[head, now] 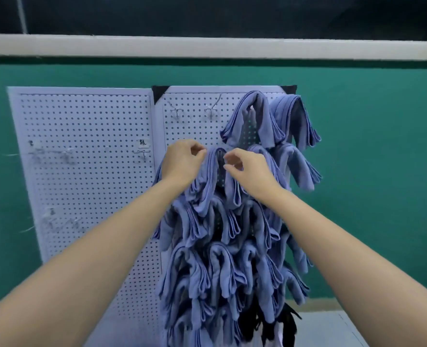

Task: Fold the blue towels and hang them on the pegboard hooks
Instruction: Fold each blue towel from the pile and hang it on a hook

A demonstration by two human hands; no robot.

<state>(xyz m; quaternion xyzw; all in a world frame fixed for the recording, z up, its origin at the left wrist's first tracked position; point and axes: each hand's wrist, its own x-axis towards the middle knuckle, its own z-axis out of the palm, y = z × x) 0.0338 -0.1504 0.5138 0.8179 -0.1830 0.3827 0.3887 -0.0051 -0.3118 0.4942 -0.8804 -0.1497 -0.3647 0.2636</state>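
A folded blue towel [208, 181] drapes over a hook in the middle of the right pegboard [194, 126]. My left hand [182, 164] pinches the towel's left top edge. My right hand [247, 169] is at the towel's right top, fingers curled with thumb and forefinger close together; whether they pinch cloth is unclear. Several more folded blue towels [252, 116] hang on hooks above, to the right and below, overlapping each other and hiding most of that board.
Two bare metal hooks [211, 111] stick out at the right pegboard's top left. The left pegboard [87, 171] carries a few small hooks and labels. A teal wall lies behind. Black fabric [287, 321] hangs at the bottom over a pale table surface [332, 329].
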